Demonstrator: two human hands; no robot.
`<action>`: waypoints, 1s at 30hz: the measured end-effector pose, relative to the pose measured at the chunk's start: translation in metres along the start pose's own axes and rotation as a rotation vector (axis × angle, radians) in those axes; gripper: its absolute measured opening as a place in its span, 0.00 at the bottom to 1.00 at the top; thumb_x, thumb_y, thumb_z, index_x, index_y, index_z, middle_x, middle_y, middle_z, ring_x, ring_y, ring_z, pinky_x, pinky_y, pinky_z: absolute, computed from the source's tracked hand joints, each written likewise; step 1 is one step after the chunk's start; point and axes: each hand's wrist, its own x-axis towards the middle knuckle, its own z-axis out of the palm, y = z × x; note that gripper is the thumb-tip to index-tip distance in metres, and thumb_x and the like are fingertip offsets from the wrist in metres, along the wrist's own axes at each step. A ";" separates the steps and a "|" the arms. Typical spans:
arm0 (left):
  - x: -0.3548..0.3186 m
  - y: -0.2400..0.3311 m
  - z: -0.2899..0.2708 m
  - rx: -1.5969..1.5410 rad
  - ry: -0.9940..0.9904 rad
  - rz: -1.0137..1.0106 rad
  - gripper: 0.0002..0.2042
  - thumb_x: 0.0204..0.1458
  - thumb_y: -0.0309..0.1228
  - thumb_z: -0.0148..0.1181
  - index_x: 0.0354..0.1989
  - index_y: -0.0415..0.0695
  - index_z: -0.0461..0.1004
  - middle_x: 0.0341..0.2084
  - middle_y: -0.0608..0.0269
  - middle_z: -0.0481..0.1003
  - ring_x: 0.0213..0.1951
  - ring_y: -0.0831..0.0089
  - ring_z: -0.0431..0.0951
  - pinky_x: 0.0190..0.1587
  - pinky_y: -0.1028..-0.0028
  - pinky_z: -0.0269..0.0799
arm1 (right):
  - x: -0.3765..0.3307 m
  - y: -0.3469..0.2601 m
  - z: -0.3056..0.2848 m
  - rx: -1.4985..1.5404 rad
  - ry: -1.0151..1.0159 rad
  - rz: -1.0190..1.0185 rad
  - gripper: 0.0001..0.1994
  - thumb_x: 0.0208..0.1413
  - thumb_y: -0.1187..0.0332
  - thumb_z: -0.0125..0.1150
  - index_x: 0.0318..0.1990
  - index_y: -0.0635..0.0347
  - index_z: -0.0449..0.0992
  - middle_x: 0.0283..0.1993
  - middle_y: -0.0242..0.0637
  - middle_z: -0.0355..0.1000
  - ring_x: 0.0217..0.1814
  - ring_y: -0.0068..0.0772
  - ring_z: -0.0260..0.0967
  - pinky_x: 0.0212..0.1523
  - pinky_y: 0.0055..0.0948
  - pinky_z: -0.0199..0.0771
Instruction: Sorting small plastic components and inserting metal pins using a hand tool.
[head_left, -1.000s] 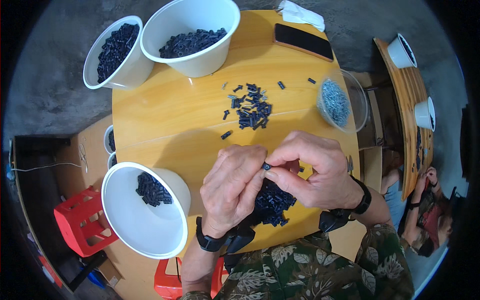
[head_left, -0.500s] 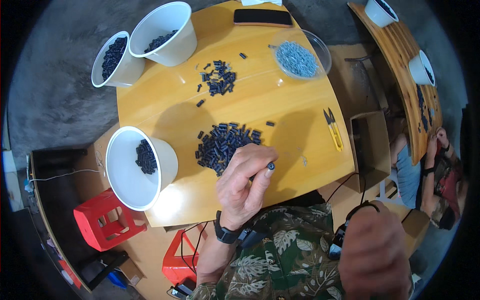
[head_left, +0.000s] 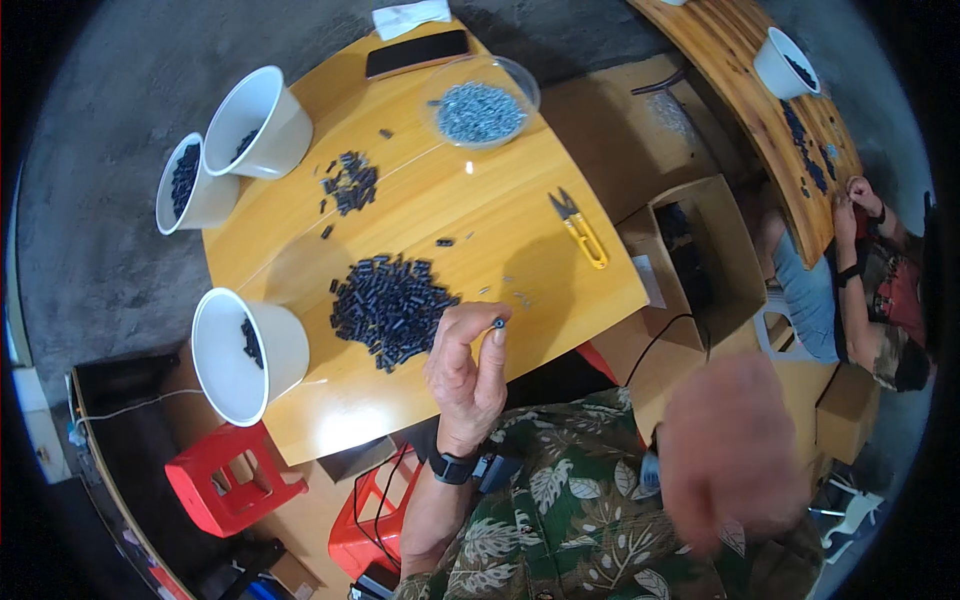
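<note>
Left hand [head_left: 468, 372]: fingertips pinch one small black sleeve [head_left: 498, 323] near the table's [head_left: 480, 230] front edge.
Right hand [head_left: 735, 450]: blurred; grip unclear.
Risk: a loosened pinch could drop it off that edge.

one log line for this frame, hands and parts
left hand: pinches small dark part | right hand: blurred, off table | dark parts pile: on table

Grey concrete floor [head_left: 110, 80], round wooden table [head_left: 480, 220], red plastic stools [head_left: 235, 480] below.

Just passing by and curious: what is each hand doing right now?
Left hand: pinching a small dark tube piece between its fingertips.
Right hand: blurred off the table; cannot tell.
</note>
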 end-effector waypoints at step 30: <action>0.003 -0.003 0.024 0.061 -0.095 -0.017 0.07 0.54 0.18 0.58 0.40 0.38 0.72 0.34 0.53 0.77 0.37 0.59 0.78 0.43 0.66 0.73 | -0.063 0.029 -0.032 0.290 -0.164 1.602 0.08 0.63 0.68 0.57 0.45 0.62 0.71 0.25 0.26 0.70 0.23 0.12 0.66 0.20 0.15 0.65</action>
